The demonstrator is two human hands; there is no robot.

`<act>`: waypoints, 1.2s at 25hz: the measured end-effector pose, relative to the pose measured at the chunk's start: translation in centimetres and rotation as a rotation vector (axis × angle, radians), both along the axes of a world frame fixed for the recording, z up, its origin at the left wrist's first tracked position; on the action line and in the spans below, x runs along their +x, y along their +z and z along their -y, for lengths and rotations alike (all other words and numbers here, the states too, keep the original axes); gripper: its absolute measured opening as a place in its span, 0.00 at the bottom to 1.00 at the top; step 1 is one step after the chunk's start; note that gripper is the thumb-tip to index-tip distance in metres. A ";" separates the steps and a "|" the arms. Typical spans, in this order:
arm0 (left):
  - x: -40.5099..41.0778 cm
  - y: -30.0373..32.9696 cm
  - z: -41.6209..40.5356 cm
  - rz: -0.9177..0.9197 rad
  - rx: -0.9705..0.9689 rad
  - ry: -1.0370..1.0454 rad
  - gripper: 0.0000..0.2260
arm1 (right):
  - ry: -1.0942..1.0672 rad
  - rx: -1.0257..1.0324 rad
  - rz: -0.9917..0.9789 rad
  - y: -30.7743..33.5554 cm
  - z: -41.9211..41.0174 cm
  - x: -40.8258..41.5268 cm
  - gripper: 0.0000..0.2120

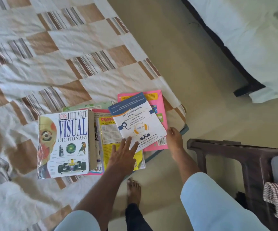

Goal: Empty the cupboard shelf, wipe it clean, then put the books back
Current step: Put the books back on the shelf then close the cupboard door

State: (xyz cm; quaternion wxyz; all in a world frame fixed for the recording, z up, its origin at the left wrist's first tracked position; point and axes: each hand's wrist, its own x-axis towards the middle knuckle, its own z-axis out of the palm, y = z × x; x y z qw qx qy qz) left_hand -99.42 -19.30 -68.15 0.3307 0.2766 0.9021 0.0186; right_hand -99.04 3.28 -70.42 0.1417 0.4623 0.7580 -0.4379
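Several books (91,140) fanned on checked bedspread (51,55), white booklet (136,120) topmost

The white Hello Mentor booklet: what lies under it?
Under the white Hello Mentor booklet lie a pink book and a yellow book, both partly showing. What their hidden parts cover cannot be seen.

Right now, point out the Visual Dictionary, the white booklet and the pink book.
Visual Dictionary (68,144): head view, middle of front cover.
White booklet (135,120): head view, cover centre.
Pink book (159,104): head view, exposed right side.
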 end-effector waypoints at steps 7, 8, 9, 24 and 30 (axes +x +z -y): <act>-0.6 -0.9 -0.3 -0.027 -0.117 -0.124 0.36 | 0.039 -0.178 -0.089 0.5 -1.6 -1.2 0.10; -0.5 -1.0 -0.3 -0.017 -0.112 -0.116 0.36 | 0.098 -0.076 -0.121 1.0 -1.6 -1.7 0.10; -0.4 -1.0 -0.4 -0.008 -0.111 -0.113 0.37 | 0.153 0.053 -0.166 1.7 -1.6 -2.0 0.10; -3.0 3.0 0.2 0.743 0.781 0.964 0.38 | 0.134 0.520 -0.696 12.3 -6.1 0.2 0.13; -1.5 2.4 2.6 0.674 0.699 0.937 0.26 | -0.033 0.488 -0.757 15.5 -4.4 3.2 0.13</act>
